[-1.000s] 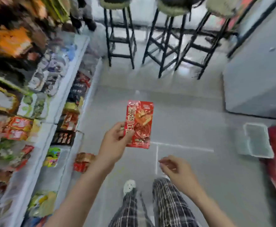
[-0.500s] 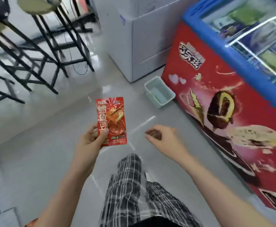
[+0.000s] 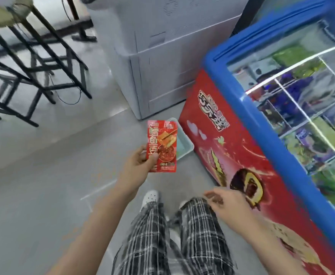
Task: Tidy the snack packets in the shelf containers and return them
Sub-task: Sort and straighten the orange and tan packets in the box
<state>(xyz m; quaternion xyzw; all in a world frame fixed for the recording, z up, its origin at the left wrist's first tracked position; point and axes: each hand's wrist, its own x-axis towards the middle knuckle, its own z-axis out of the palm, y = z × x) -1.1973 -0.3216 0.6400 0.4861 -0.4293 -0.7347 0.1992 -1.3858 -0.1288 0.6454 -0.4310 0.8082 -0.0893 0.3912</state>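
Pinched: left hand holds one red snack packet by lower-left edge | frame centre, upright, long axis vertical | right hand loosely curled, holding nothing | one pale container behind packet

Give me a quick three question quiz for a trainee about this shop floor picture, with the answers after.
1. True or false: the left hand pinches the red snack packet.
2. What does the right hand hold? A packet, B nothing, C container
3. The pale container on the floor sits beside the ____ freezer.

Key: 1 true; 2 B; 3 ice cream
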